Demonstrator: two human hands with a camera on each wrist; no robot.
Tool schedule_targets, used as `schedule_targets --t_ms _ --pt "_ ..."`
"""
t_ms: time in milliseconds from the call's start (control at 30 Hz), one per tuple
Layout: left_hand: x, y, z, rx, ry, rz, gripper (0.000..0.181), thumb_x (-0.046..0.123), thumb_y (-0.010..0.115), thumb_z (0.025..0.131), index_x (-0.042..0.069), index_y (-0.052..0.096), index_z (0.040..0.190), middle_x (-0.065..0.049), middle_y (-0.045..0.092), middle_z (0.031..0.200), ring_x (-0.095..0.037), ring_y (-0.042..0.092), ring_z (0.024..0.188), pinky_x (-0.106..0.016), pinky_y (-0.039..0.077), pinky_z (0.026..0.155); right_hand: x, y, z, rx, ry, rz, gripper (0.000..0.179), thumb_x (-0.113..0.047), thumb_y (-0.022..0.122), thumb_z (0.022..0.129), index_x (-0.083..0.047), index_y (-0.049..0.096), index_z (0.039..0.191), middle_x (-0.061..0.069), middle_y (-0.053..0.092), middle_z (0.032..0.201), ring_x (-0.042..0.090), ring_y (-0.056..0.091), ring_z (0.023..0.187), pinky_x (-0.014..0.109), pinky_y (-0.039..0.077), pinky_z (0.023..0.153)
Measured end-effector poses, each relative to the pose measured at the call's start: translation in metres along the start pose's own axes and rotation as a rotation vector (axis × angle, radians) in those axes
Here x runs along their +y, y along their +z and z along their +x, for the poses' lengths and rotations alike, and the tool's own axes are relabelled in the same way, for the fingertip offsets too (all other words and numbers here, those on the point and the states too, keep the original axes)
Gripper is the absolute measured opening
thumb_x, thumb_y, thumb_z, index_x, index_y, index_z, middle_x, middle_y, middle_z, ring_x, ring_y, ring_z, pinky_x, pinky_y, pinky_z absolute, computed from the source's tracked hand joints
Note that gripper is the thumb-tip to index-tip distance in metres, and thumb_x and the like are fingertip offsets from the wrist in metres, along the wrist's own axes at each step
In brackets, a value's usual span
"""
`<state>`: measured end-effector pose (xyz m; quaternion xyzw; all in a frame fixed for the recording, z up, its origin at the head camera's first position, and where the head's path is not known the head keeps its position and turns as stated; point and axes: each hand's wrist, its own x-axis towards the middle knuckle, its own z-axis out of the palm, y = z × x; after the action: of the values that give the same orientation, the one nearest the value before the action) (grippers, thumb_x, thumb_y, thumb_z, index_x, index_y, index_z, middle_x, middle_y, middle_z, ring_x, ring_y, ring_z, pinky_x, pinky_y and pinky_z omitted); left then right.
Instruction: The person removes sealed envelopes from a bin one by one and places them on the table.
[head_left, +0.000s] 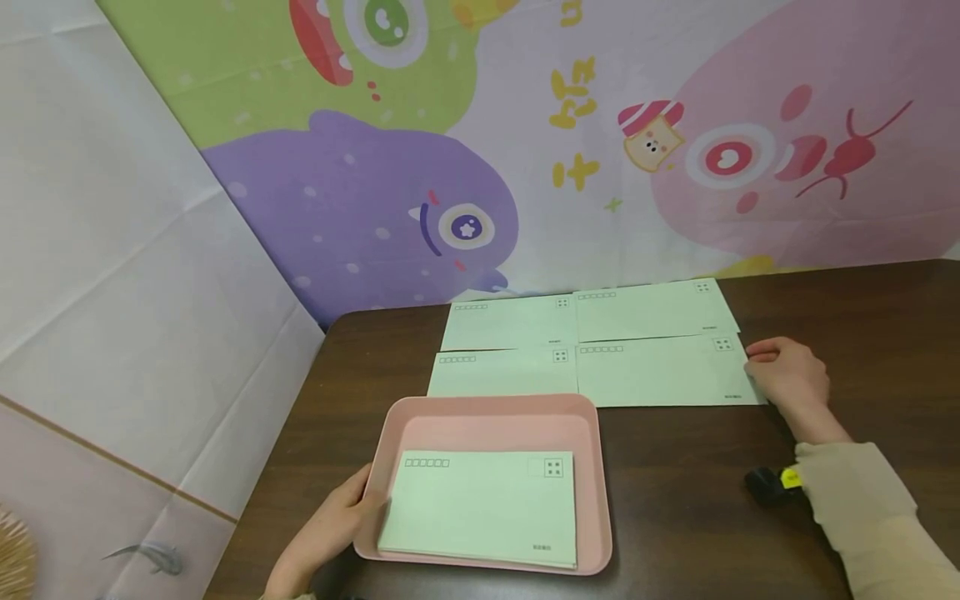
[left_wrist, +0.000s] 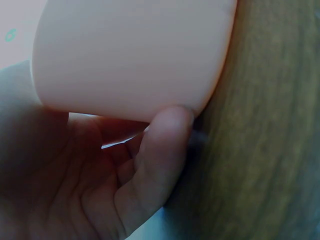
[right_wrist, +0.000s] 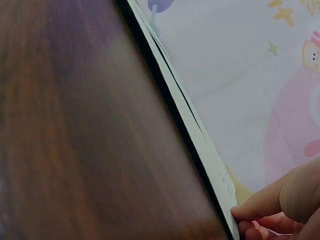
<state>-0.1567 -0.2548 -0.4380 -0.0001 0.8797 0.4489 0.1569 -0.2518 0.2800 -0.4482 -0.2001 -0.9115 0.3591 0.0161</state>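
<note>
- Pale green rectangular paper envelopes, stacked [head_left: 480,504], lay flat inside a shallow pink rectangular tray with rounded corners [head_left: 487,425], at the near side of the dark brown wood-grain table [head_left: 675,483].
- Left hand [head_left: 333,518]: clamped on the tray's left side, fingers curled about its edge.
- Black object with a yellow patch [head_left: 768,486]: sat beside the beige fabric right sleeve [head_left: 858,487]; nature not determined.
- Right hand [head_left: 793,379]: thumb and fingers together, pinching the right end of the pale green near-row right envelope [head_left: 663,375].
- Handling, in judgement: a light pinch at the end was advisable, squaring the edges to the neighbours without creasing, with the tray held steady.
- Pale green near-row left envelope [head_left: 502,372]: lower part hidden by the tray; contact could not be told. The tray was judged the chief obstruction there.
- Two pale green far-row envelopes [head_left: 652,312]: lay close against the near row; judged liable to catch or shift.
- White cloth printed with cartoon creatures [head_left: 585,225]: rose just behind, limiting room beyond.
</note>
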Motion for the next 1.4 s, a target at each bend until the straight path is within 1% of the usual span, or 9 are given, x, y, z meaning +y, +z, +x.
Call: schedule_targets --t_ms 200,300,467,600,800,967,1100,1233,1400 --pt "-0.001 0.000 0.001 -0.003 0.000 0.000 0.045 0.024 0.048 0.094 0.006 0.040 0.134 -0.014 0.053 0.122 -0.019 0.053 0.098 -0.035 0.042 0.082 -0.003 -0.001 -0.001 0.029 0.027 0.042 0.040 -0.022 0.044 0.088 0.006 0.051 0.115 0.025 0.053 0.105 0.037 0.047 0.089 0.034 0.031 0.063" --pt "-0.002 0.000 0.000 -0.003 0.009 0.002 0.044 0.024 0.049 0.094 0.006 0.041 0.133 -0.014 0.053 0.122 -0.019 0.053 0.098 -0.034 0.043 0.082 -0.007 -0.003 -0.003 0.065 -0.001 0.059 0.042 -0.025 0.043 0.090 0.006 0.049 0.117 0.024 0.051 0.105 0.036 0.046 0.091 0.033 0.030 0.063" --pt "-0.002 0.001 0.001 -0.013 0.015 0.000 0.043 0.026 0.048 0.094 0.007 0.042 0.132 -0.014 0.054 0.119 -0.019 0.054 0.096 -0.034 0.043 0.081 -0.025 -0.007 -0.016 0.088 -0.157 0.049 0.040 -0.027 0.044 0.092 0.004 0.052 0.115 0.023 0.055 0.105 0.036 0.050 0.092 0.035 0.032 0.065" --pt "-0.002 0.001 0.001 -0.018 0.020 0.000 0.043 0.026 0.047 0.094 0.006 0.042 0.132 -0.016 0.054 0.119 -0.020 0.054 0.096 -0.032 0.044 0.080 -0.045 -0.007 -0.032 0.054 -0.297 0.058 0.037 -0.028 0.044 0.092 0.001 0.053 0.114 0.021 0.058 0.104 0.035 0.054 0.092 0.035 0.036 0.065" --pt "-0.002 0.001 0.001 -0.014 0.031 -0.007 0.043 0.026 0.048 0.094 0.005 0.043 0.131 -0.016 0.054 0.120 -0.020 0.054 0.097 -0.032 0.044 0.080 -0.070 -0.007 -0.054 -0.027 -0.485 0.060 0.028 -0.025 0.047 0.093 -0.006 0.058 0.110 0.015 0.061 0.102 0.032 0.057 0.092 0.033 0.041 0.065" --pt "-0.002 0.001 0.001 -0.005 0.029 0.003 0.043 0.025 0.048 0.094 0.005 0.042 0.132 -0.015 0.053 0.123 -0.020 0.052 0.100 -0.034 0.043 0.082 -0.083 -0.004 -0.069 -0.040 -0.589 0.030 0.022 -0.022 0.052 0.092 -0.008 0.062 0.106 0.010 0.063 0.098 0.026 0.057 0.084 0.033 0.042 0.065" --pt "-0.001 0.001 0.000 -0.002 0.031 0.010 0.042 0.023 0.048 0.094 0.005 0.043 0.131 -0.015 0.053 0.122 -0.020 0.052 0.100 -0.034 0.043 0.082 -0.092 -0.001 -0.079 -0.051 -0.665 0.006 0.019 -0.017 0.057 0.089 -0.009 0.064 0.104 0.008 0.064 0.098 0.025 0.057 0.085 0.039 0.043 0.071" --pt "0.000 0.001 0.001 0.001 0.032 0.019 0.039 0.024 0.048 0.094 0.006 0.046 0.128 -0.014 0.055 0.119 -0.020 0.053 0.098 -0.033 0.042 0.082 -0.100 0.003 -0.090 -0.076 -0.701 -0.023 0.018 -0.015 0.059 0.087 -0.009 0.065 0.103 0.006 0.064 0.099 0.024 0.058 0.089 0.043 0.043 0.076" --pt "0.001 0.001 0.000 -0.001 0.033 0.016 0.040 0.025 0.048 0.094 0.006 0.045 0.130 -0.015 0.053 0.121 -0.020 0.052 0.099 -0.034 0.042 0.082 -0.110 0.014 -0.107 -0.120 -0.739 -0.067 0.015 -0.015 0.061 0.086 -0.011 0.066 0.099 0.000 0.064 0.094 0.020 0.060 0.085 0.039 0.045 0.072"
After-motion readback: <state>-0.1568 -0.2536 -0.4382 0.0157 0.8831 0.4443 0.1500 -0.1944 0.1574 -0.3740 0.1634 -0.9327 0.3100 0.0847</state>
